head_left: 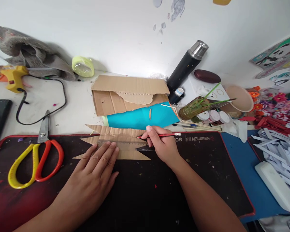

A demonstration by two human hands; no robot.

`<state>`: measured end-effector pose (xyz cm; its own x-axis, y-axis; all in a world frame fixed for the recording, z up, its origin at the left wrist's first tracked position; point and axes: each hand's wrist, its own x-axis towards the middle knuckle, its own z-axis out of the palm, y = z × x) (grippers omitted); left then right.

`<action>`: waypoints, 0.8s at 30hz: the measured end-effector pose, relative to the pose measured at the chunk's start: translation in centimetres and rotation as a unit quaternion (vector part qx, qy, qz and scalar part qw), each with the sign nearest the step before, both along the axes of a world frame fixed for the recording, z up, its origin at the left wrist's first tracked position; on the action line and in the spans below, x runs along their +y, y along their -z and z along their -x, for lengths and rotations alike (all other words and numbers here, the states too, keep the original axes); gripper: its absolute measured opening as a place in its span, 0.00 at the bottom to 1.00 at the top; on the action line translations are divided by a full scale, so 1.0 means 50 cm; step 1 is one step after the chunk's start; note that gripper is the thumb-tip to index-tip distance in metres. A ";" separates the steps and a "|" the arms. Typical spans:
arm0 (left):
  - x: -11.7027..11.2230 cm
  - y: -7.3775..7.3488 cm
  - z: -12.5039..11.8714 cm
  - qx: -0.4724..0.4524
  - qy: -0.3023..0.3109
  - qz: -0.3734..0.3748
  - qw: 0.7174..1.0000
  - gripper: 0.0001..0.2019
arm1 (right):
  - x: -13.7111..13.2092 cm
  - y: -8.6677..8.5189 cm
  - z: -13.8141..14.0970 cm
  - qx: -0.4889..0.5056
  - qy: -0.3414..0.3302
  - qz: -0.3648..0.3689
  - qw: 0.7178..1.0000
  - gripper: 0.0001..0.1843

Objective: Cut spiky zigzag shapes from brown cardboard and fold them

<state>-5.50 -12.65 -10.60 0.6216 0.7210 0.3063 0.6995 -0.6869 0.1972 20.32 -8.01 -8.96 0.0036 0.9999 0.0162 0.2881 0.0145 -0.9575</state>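
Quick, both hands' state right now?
Left hand: open, laid flat over the ruler and cut cardboard, gripping nothing.
Right hand: closed around a pencil.

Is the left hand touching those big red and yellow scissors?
Apart. The head view shows a bare strip of dark mat between the left hand and the scissors.

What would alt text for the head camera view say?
A left hand rests on a clear ruler over jagged-ended cardboard while the right hand holds a pencil, tip at the cardboard. Scissors with yellow and red handles lie left, partly on a dark mat.
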 end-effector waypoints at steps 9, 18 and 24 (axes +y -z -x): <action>0.002 0.002 -0.003 0.006 0.000 -0.001 1.000 0.25 | 0.001 -0.002 0.002 0.002 -0.003 -0.002 1.000 0.30; 0.001 -0.001 0.000 0.006 -0.001 -0.002 1.000 0.25 | -0.003 -0.004 -0.001 0.004 -0.005 0.013 1.000 0.30; -0.002 -0.003 0.001 0.006 0.003 -0.001 1.000 0.25 | -0.008 -0.009 0.004 0.008 -0.003 0.029 1.000 0.30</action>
